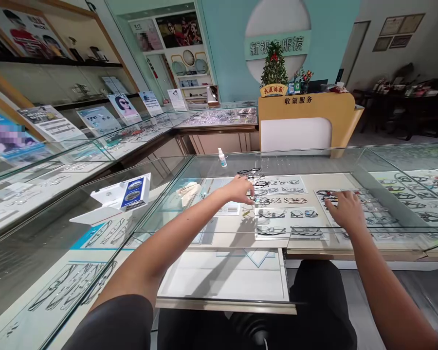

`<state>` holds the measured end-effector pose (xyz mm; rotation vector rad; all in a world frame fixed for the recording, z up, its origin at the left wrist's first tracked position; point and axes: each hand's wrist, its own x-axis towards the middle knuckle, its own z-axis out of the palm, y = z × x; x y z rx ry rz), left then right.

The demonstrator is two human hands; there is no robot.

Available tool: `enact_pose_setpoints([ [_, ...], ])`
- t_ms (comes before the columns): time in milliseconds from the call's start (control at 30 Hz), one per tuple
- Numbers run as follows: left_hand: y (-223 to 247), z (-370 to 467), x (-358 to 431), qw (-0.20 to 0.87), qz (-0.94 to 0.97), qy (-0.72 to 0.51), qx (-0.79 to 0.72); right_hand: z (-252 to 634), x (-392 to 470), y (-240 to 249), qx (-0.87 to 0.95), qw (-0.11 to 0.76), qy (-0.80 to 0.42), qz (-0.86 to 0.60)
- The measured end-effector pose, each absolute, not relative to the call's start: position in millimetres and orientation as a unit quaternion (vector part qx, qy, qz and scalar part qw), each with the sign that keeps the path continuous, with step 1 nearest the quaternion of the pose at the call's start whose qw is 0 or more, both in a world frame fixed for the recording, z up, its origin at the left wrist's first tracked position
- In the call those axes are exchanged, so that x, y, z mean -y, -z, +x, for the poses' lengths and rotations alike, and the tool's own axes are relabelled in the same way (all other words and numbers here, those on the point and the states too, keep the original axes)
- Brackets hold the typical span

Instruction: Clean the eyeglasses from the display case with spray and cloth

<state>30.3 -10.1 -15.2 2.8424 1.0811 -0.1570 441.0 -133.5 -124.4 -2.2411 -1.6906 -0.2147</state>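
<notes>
My left hand (pixel 239 188) reaches over the glass display counter, its fingers bent beside dark-framed glasses (pixel 248 171) near the middle of the counter top. Whether its fingertips touch or grip a frame is too small to tell. Farther right, my right hand (pixel 346 209) rests on or just above the glass, fingers spread, with nothing seen in it. Rows of eyeglasses (pixel 272 214) lie between the two hands, on white sheets inside the case. Left of my left hand are a crumpled beige cloth (pixel 188 192) and, farther back, a small white spray bottle (pixel 222 157).
An open drawer (pixel 222 274) juts out at the near edge, above my legs. An open white and blue box (pixel 133 194) sits on the left counter. Behind are a yellow cashier desk (pixel 343 114), a potted plant (pixel 274 68) and more glass cases with standing cards (pixel 124 108).
</notes>
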Motion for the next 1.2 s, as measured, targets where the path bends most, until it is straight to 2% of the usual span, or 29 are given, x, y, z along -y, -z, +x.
enact_pose_setpoints([
  [400, 19, 21, 27, 0.066, 0.918, 0.045, -0.389, 440, 136, 122, 0.592, 0.163, 0.053, -0.788],
  [667, -5, -11, 90, 0.071, 0.908, 0.028, -0.411, 443, 137, 123, 0.591, 0.163, 0.050, -0.789],
  [833, -15, -36, 158, 0.243, 0.888, 0.081, -0.383, 443, 136, 125, 0.594, 0.161, 0.059, -0.786],
  [933, 10, -45, 185, 0.336, 0.856, 0.125, -0.373, 443, 136, 126, 0.597, 0.160, 0.062, -0.784],
  [1000, 37, -48, 190, 0.352, 0.841, 0.142, -0.385, 443, 135, 127, 0.595, 0.164, 0.062, -0.784],
  [1200, 124, -52, 145, 0.232, 0.865, 0.139, -0.422, 444, 135, 124, 0.589, 0.157, 0.044, -0.791],
])
